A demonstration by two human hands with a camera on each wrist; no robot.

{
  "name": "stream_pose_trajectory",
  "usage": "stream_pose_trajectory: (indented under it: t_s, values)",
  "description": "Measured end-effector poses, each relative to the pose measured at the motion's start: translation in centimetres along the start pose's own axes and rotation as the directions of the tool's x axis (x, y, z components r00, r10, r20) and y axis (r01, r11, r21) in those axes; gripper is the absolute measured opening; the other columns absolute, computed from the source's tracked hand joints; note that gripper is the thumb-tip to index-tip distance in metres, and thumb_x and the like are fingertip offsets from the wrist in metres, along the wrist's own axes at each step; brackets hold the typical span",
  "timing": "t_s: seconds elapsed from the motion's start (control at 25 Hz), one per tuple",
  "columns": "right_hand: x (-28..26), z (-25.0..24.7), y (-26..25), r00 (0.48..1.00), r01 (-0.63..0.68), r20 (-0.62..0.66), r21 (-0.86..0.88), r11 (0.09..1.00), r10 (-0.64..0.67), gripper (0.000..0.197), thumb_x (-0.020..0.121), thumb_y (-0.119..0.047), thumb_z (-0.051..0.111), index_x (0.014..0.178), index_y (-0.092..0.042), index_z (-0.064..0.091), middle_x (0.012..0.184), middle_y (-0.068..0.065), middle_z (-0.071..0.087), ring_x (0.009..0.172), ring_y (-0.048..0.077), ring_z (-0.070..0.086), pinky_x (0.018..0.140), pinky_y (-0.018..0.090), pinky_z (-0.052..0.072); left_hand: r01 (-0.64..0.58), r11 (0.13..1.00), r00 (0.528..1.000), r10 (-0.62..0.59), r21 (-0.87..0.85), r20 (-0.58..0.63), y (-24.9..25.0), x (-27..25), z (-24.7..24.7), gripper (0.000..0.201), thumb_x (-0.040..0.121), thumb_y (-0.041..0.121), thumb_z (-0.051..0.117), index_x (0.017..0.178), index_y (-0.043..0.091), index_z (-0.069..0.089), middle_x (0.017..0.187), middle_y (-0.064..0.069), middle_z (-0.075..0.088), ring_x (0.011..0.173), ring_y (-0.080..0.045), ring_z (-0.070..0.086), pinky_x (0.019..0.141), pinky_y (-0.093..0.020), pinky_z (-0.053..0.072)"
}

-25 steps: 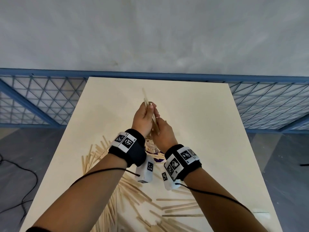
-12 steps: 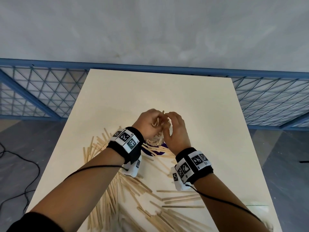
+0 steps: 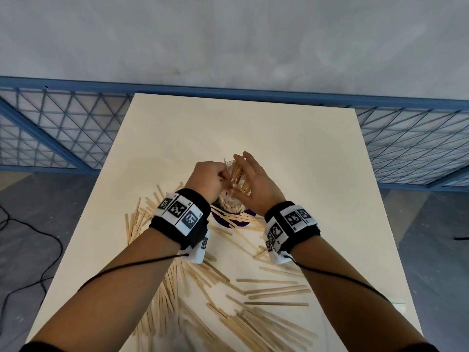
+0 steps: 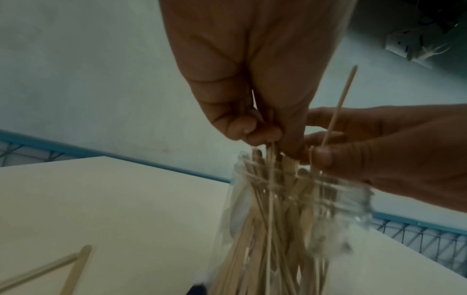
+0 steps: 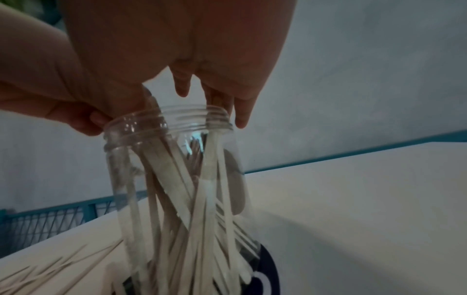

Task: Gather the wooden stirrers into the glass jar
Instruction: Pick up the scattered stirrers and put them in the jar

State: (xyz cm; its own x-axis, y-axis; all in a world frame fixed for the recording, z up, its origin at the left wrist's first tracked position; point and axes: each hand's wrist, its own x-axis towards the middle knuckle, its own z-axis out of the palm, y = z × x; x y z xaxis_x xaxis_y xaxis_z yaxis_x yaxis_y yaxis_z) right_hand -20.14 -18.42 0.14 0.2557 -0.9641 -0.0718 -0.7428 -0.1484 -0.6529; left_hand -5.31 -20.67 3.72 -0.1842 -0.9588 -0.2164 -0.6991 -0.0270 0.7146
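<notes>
Head view showed both hands meeting over a clear glass jar point(image 3: 234, 199) standing on a pale worktop point(image 3: 304, 174). Left hand point(image 3: 206, 180) had its fingers curled, pinching a few wooden stirrers point(image 4: 271, 151) at the jar's mouth. Right hand point(image 3: 256, 189) had fingers mostly straight and spread over the rim, its thumb point(image 4: 322, 157) and a fingertip pinching one thin stirrer point(image 4: 338, 107) that stuck up above the jar. Many stirrers point(image 5: 202, 199) stood inside the jar. More loose stirrers point(image 3: 274, 290) lay scattered on the worktop nearer the person.
</notes>
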Motion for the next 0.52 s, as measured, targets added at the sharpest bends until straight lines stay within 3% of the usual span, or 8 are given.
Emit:
stream_pose_trajectory:
  t_s: [0.08, 0.24, 0.32, 0.4, 0.48, 0.52]
  values:
    - [0.6, 0.1, 0.0, 1.0, 0.013, -0.021, 0.001, 1.0, -0.013, 0.065, 0.087, -0.024, 0.058, 0.143, -0.018, 0.026, 0.154, 0.007, 0.021, 0.137, 0.024, 0.033, 0.108, 0.037, 0.038, 0.009, 0.991, 0.998, -0.018, 0.135, 0.065, 1.1, 1.0, -0.4, 0.009, 0.073, 0.002, 0.071, 0.081, 0.0, 0.069, 0.067, 0.0, 0.058, 0.072, -0.018, 0.058, 0.068, -0.024, 0.042]
    - [1.8, 0.3, 0.0, 0.989, 0.02, -0.15, 0.079, 0.997, -0.008, 0.045, 0.086, -0.013, 0.057, 0.13, -0.008, 0.047, 0.139, 0.009, 0.041, 0.119, 0.024, 0.051, 0.1, 0.03, 0.043, -0.042, 0.962, 0.99, 0.003, 0.272, 0.143, 2.3, 3.3, -1.0, 0.014, 0.08, 0.0, 0.061, 0.09, 0.0, 0.07, 0.092, -0.014, 0.07, 0.09, -0.027, 0.066, 0.079, -0.028, 0.05]
    - [2.3, 0.4, 0.0, 0.978, 0.019, -0.211, 0.102, 0.995, 0.003, 0.036, 0.089, -0.011, 0.054, 0.124, -0.005, 0.051, 0.131, 0.011, 0.046, 0.107, 0.024, 0.057, 0.093, 0.025, 0.045, -0.059, 0.972, 0.994, 0.036, 0.23, 0.101, 2.1, 3.8, -1.2, 0.017, 0.079, 0.005, 0.064, 0.096, 0.001, 0.069, 0.096, -0.012, 0.068, 0.091, -0.024, 0.063, 0.07, -0.016, 0.047]
    - [2.7, 0.5, 0.1, 0.969, 0.011, -0.247, 0.106, 0.994, 0.016, 0.032, 0.09, -0.008, 0.049, 0.122, -0.003, 0.053, 0.126, 0.014, 0.049, 0.098, 0.026, 0.06, 0.087, 0.025, 0.047, -0.049, 0.993, 0.999, 0.049, 0.109, -0.003, 1.6, 3.9, -1.1, 0.019, 0.077, 0.008, 0.069, 0.095, 0.003, 0.066, 0.085, -0.008, 0.063, 0.08, -0.02, 0.058, 0.055, -0.004, 0.038]
    - [2.9, 0.6, 0.3, 0.963, 0.009, -0.267, 0.119, 0.993, 0.023, 0.03, 0.089, -0.001, 0.047, 0.118, 0.001, 0.055, 0.12, 0.017, 0.051, 0.094, 0.028, 0.06, 0.083, 0.023, 0.045, -0.052, 0.998, 0.996, 0.054, 0.026, -0.077, 1.3, 3.7, -0.9, 0.017, 0.074, 0.011, 0.073, 0.088, 0.004, 0.067, 0.078, -0.005, 0.062, 0.073, -0.019, 0.058, 0.056, -0.009, 0.042]
    - [2.9, 0.6, 0.5, 0.962, 0.012, -0.272, 0.131, 0.991, 0.024, 0.029, 0.088, 0.001, 0.047, 0.115, 0.002, 0.057, 0.117, 0.019, 0.052, 0.093, 0.029, 0.06, 0.081, 0.021, 0.044, -0.066, 0.997, 0.995, 0.068, 0.027, -0.07, 1.0, 3.8, -0.7, 0.016, 0.075, 0.015, 0.073, 0.086, 0.004, 0.068, 0.077, -0.007, 0.065, 0.073, -0.021, 0.061, 0.062, -0.018, 0.048]
